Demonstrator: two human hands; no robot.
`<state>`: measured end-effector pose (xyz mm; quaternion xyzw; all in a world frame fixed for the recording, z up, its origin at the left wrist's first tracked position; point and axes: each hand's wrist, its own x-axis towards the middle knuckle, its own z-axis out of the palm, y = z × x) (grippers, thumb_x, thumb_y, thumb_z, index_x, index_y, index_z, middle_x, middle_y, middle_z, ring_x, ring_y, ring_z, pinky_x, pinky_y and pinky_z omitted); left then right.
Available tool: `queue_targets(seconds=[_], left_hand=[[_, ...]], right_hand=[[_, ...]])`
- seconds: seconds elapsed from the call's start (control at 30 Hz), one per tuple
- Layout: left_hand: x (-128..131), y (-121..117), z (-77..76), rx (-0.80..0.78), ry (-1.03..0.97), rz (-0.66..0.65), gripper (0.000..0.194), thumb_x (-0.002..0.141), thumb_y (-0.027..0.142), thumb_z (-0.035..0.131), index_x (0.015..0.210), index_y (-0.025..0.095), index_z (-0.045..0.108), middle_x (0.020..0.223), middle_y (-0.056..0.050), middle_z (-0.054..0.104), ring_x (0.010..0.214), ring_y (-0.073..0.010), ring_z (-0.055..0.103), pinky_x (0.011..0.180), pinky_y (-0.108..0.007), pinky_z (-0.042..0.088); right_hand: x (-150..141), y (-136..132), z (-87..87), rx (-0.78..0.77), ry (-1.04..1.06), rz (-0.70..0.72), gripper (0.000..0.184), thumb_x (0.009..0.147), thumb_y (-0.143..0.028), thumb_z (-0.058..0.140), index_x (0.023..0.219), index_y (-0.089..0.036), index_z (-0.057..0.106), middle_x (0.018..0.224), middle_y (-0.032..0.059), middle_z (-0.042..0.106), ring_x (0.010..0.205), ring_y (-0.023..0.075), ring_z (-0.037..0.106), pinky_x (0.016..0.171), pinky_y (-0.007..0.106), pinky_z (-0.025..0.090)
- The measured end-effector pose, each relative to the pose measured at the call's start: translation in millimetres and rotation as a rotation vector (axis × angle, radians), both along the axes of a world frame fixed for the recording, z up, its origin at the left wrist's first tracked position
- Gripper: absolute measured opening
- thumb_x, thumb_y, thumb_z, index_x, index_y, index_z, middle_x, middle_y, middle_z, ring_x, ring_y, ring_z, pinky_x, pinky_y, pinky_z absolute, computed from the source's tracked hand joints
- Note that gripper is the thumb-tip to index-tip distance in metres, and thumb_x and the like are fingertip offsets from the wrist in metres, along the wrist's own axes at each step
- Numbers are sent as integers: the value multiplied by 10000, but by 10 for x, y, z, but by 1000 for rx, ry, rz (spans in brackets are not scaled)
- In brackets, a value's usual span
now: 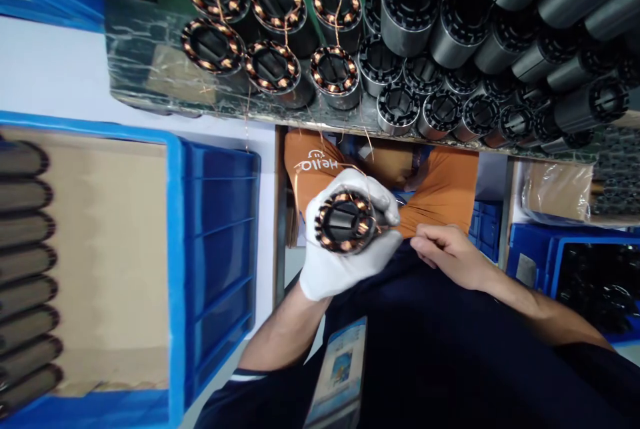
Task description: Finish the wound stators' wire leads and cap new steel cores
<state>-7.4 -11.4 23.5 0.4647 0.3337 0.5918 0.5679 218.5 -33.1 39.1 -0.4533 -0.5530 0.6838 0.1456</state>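
Observation:
My left hand (333, 269), in a white glove, is wrapped round a motor stator (320, 223). Copper windings ring its upturned open end, and thin loose wires loop out around the glove. Just to the right, my bare right hand (453, 252) is closed in a pinch, apart from the stator. A fine copper wire (383, 229) runs from the stator's edge towards those fingertips; its end is too small to see clearly.
Several wound stators (273, 69) stand on the green bench (145, 75), wires trailing upward. Bare stators (397, 109) crowd its right side, some stacked. A blue crate (215, 249) at left holds a row of cylinders (25, 245). Another blue crate (535, 249) with dark parts is at right.

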Motion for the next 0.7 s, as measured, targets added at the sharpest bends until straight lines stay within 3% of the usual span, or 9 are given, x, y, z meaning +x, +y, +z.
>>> queue_targets(seconds=[0.1,0.17,0.3,0.4,0.53,0.6,0.63,0.7], left_hand=[[-103,43,39,311,519,167,419,785,309,1037,1051,262,717,1015,-30,707,952,-210,745,814,-337,653],[-165,44,36,404,676,197,405,805,336,1005,1097,283,730,1076,-37,704,1004,-227,749,815,-350,660],[-223,75,23,515,678,216,400,858,328,944,1178,289,707,1118,-28,731,945,-201,742,742,-322,624],[-205,133,57,569,727,172,203,921,273,858,1008,277,675,997,1,718,784,-167,687,639,-306,536],[-200,140,56,556,772,182,133,958,304,796,960,279,665,959,0,723,758,-188,686,625,-329,515],[-229,97,29,457,738,177,213,906,312,870,1043,292,706,1058,-21,759,899,-225,750,728,-343,598],[-244,70,17,368,685,154,308,871,327,924,1099,294,720,1114,-37,773,990,-248,771,808,-358,635],[-253,12,-1,118,487,23,499,824,421,1006,1215,279,729,1175,-75,788,1091,-280,786,907,-382,667]], right_hand=[[-22,55,157,-151,194,-4,606,1184,-686,537,909,-184,738,670,-40,605,571,97,501,582,251,377],[-92,96,267,-334,329,-10,586,1111,-727,663,950,-171,758,632,-52,605,487,82,445,490,236,326],[-249,150,334,-593,364,-57,612,995,-767,792,914,-161,743,527,-83,548,374,62,321,371,216,209],[-314,133,277,-634,378,-52,728,968,-866,735,960,-139,770,507,-76,547,350,62,295,341,214,185],[-334,79,219,-715,404,-142,573,978,-750,789,861,-202,670,489,-117,449,376,72,265,363,214,183],[-301,82,234,-667,415,-164,532,1013,-685,757,790,-238,574,532,-117,423,408,75,248,391,230,189],[-275,97,253,-572,402,-146,527,1038,-636,739,756,-247,522,563,-108,414,438,78,256,419,241,205],[-218,140,294,-222,308,-64,524,1079,-484,720,714,-245,430,618,-87,383,514,87,278,506,268,240]])
